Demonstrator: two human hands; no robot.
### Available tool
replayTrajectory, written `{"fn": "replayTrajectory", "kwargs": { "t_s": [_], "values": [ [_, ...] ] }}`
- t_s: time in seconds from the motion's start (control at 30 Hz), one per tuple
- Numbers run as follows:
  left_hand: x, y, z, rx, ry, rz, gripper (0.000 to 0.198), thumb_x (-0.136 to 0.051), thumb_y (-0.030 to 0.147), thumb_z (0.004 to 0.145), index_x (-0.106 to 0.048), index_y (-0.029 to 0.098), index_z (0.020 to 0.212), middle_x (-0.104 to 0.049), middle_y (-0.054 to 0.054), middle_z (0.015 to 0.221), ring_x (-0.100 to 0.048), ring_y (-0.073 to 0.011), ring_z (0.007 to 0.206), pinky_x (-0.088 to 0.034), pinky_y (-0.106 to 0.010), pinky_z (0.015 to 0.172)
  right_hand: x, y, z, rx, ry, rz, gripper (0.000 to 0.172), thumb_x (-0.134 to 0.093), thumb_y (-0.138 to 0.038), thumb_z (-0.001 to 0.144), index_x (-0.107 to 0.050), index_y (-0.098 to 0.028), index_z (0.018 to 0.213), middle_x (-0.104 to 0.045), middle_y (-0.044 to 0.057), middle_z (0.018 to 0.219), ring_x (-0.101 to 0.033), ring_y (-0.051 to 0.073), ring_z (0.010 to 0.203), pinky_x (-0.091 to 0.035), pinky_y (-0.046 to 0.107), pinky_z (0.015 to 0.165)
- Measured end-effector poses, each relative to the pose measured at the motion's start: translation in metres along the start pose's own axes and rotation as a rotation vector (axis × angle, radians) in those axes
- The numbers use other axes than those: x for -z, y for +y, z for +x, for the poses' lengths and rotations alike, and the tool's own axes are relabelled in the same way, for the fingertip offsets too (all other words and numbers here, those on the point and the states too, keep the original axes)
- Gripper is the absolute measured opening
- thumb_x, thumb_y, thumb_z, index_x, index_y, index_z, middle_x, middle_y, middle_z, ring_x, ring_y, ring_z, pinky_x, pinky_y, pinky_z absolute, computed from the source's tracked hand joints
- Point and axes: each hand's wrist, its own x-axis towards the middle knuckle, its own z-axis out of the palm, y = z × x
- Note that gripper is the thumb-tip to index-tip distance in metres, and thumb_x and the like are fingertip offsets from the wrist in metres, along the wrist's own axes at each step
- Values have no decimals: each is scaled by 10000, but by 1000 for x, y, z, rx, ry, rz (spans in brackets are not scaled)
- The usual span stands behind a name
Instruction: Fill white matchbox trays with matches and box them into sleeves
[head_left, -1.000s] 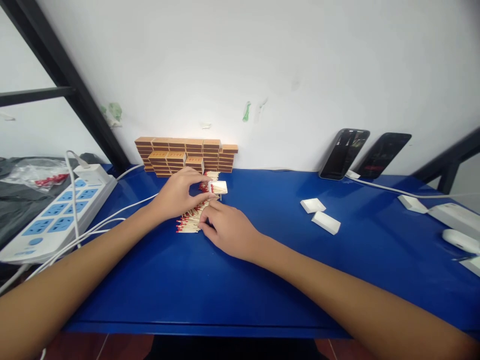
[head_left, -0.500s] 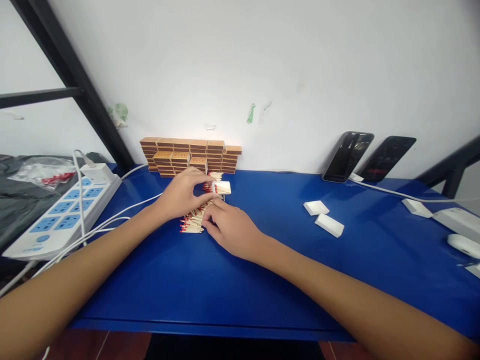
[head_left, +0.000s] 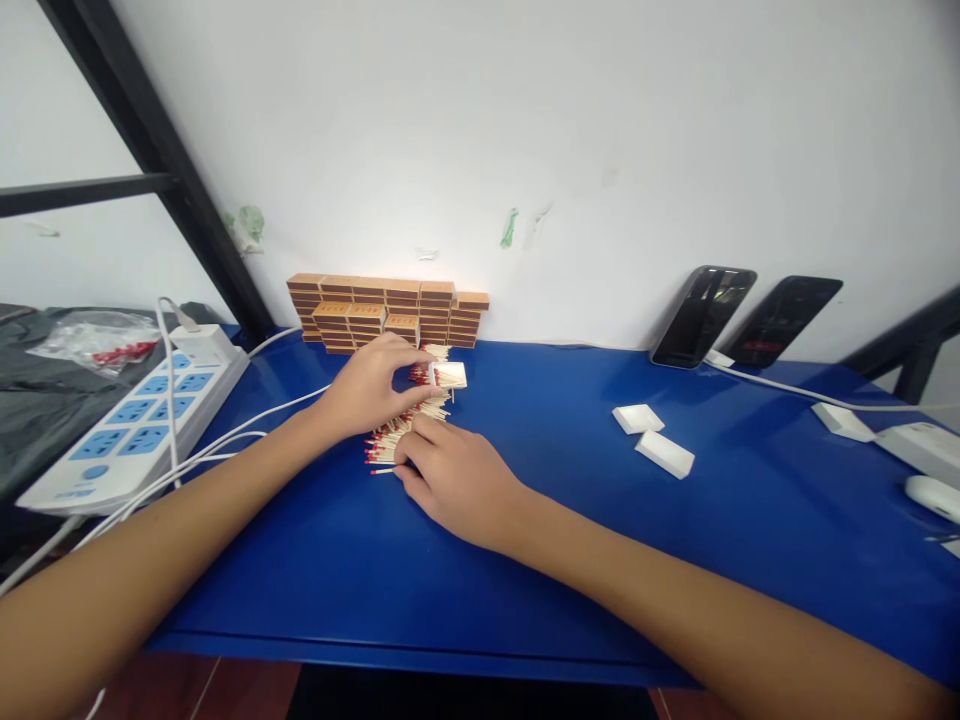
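Tray [head_left: 453, 374], small, white: pinched at its left end between thumb and forefinger of the left hand [head_left: 370, 390], beyond the loose matches; some matches are lodged inside, red heads leftward. Best kept level and lightly squeezed, since thin walls would probably be bowed by a firm grip.

Right hand [head_left: 465, 478]: fingers bent over the near part of the pile. One match [head_left: 382, 471] is met at its bare end by the fingertips; whether it is held cannot be told.

Matches [head_left: 382, 446], loose, one pile: spread on the table between and under the hands, heads mostly to the left. Best gathered in small, even bunches by the bare ends, heads kept aligned and unrubbed.

Matchboxes [head_left: 435, 314], brown-sided: stacked in rows against the wall [head_left: 585, 140], just behind the left hand. Best left unbumped by the knuckles.

Loose trays, two, white: one [head_left: 637, 418] and another [head_left: 666, 454], laid close together, well to the right.

Power strip [head_left: 142, 425], white and blue: placed at far left, cables trailed near the left forearm; snagging best avoided.

Table [head_left: 337, 570], blue: all supported by it, wall excepted.
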Motion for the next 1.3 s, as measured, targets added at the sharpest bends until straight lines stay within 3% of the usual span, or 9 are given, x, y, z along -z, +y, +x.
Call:
{"fn": "replayTrajectory", "kwargs": {
  "t_s": [0.23,0.6,0.73,0.93,1.3],
  "values": [
    [0,1,0,-4,6,-6,418,-728,561,905,-763,203,1118,-761,-98,1043,-679,-278,1005,-528,-426,890,-2,3,1,5,-4,5,195,-520,-255,1055,-678,-140,1053,-656,104,1141,-645,212,955,-476,332,770],
    [0,-2,0,-2,-8,-5,409,-720,562,908,-760,215,1121,-757,-96,1049,-673,-277,1003,-525,-426,890,3,4,2,-52,-60,88,146,-551,-243,1052,-652,-158,990,-648,76,1063,-618,175,844,-437,309,739],
    [0,-2,-1,-4,-12,-6,369,-729,489,916,-761,204,1147,-759,-105,1066,-672,-283,1017,-528,-431,901,22,22,-2,-81,39,98,135,-520,-229,1061,-634,-168,1022,-652,74,1091,-615,174,886,-433,300,769],
    [-1,4,0,15,-27,-39,384,-784,512,869,-774,202,1096,-779,-88,1043,-691,-270,977,-536,-404,865,40,70,0,-307,204,16,81,-574,-218,1023,-645,-184,1008,-620,54,1020,-584,172,818,-382,287,704],
    [0,15,-1,-2,-82,-134,339,-773,540,880,-787,250,1054,-783,-43,1024,-683,-231,960,-520,-349,843,35,85,-1,-283,174,-32,86,-586,-251,1018,-637,-183,1003,-624,52,1014,-578,175,814,-374,297,692]
  ]
}}
